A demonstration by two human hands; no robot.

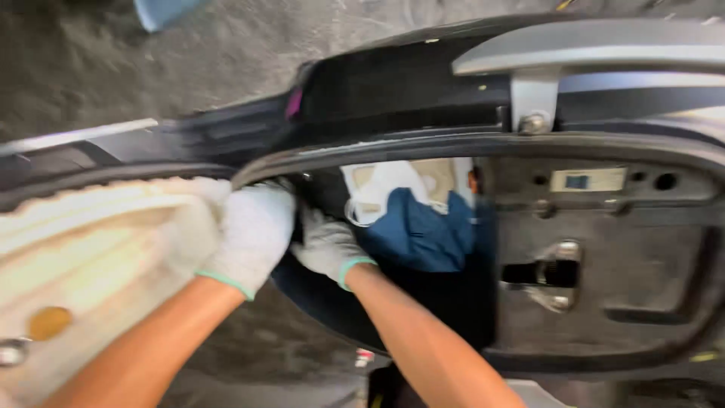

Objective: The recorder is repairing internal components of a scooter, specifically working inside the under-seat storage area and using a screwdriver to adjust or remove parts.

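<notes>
I look down at a scooter with its seat raised. The seat's cream underside fills the left. My left hand, in a white glove with a green cuff, is closed over the seat's edge near the hinge. My right hand, gloved the same way, reaches into the front of the dark storage compartment just beside the left hand; the blur hides its fingers' grip. A blue cloth and a white item lie inside the compartment, to the right of my right hand.
A silver grab rail with a bolted bracket runs across the top right. A metal seat latch sits in the black panel at the right. Grey concrete floor lies beyond the scooter.
</notes>
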